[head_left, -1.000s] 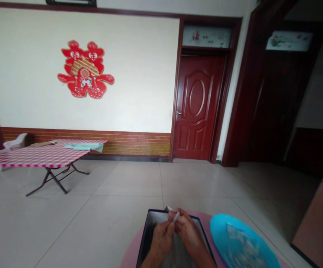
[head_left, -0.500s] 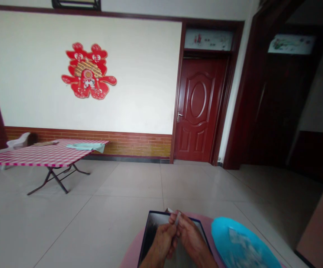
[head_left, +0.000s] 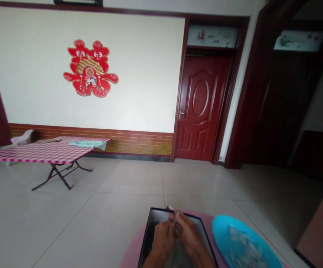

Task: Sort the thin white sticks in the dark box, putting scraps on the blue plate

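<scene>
My left hand (head_left: 162, 238) and my right hand (head_left: 188, 235) are pressed together over a dark open box (head_left: 151, 227) at the bottom of the head view. Both hands pinch a small pale strip (head_left: 176, 215) that sticks up between the fingertips. The box rests on a round pink surface (head_left: 133, 253). To the right of my right hand sits a blue basin (head_left: 222, 230) holding several pale pieces (head_left: 241, 247).
A folding table with a red checked cloth (head_left: 42, 152) stands at the left by the wall, with a green cloth (head_left: 87, 144) on it. A dark red door (head_left: 202, 108) is straight ahead. Tiled floor (head_left: 108, 197) lies between. A brown cabinet edge (head_left: 321, 227) is at the right.
The view has drifted slightly left and up. My hands stay together over the box, the pale strip lower between the fingers than before.
</scene>
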`<state>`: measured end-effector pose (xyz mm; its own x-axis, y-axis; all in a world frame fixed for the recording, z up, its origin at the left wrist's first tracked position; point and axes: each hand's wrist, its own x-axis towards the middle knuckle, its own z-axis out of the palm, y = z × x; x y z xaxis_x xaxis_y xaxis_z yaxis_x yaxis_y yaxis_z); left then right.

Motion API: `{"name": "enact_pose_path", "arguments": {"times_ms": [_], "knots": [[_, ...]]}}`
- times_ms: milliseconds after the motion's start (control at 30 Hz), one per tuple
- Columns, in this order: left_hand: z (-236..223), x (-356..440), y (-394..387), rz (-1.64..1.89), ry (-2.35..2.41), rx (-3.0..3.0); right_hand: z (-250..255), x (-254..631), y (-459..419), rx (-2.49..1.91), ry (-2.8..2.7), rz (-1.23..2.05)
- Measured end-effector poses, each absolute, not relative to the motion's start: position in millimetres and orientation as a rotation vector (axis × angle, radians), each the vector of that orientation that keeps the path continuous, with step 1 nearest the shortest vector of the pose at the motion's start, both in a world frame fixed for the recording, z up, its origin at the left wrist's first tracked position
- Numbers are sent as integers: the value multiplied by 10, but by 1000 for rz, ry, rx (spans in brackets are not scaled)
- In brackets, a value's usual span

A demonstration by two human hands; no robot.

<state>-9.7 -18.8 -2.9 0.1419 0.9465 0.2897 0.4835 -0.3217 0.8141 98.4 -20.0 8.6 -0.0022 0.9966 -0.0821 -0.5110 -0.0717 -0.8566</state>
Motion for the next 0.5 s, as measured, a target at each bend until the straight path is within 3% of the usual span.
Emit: {"name": "enact_pose_path", "arguments": {"times_ms": [500], "knots": [[37, -129, -324, 869, 1565, 2097, 77, 904, -221, -968, -680, 1403]]}}
